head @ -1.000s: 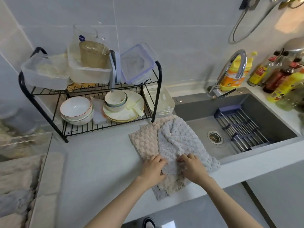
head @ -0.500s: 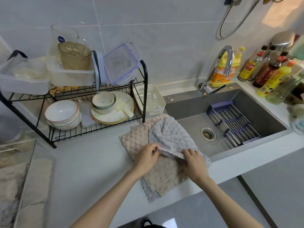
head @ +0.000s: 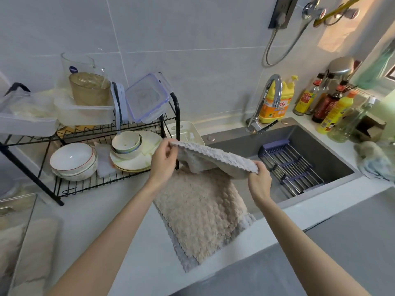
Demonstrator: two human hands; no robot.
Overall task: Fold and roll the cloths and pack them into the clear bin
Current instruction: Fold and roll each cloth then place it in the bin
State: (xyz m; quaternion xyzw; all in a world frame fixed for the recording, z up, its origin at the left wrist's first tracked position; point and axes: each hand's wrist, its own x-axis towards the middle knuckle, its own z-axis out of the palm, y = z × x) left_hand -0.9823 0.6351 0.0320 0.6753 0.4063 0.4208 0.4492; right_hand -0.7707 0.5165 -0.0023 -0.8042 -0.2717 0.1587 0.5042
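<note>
The left hand and the right hand each pinch an edge of the grey cloth and hold it raised, not yet folded, above the beige cloth. The beige cloth lies flat on the table beside the sink. The clear bin at far left contains blurred pale bundles, apparently cloths. Packing appears partly complete. Both of these cloths remain to be folded, rolled and packed.

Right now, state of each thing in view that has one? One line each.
Grey fluffy cloth: held up above the counter, stretched between both hands, middle sagging.
Beige fluffy cloth: lying flat on the white counter, unfolded.
Left hand: pinches the grey cloth's left corner.
Right hand: pinches its right corner.
Chrome tap: off, no water showing.
Clear plastic bin: cloths inside, at far left.
</note>
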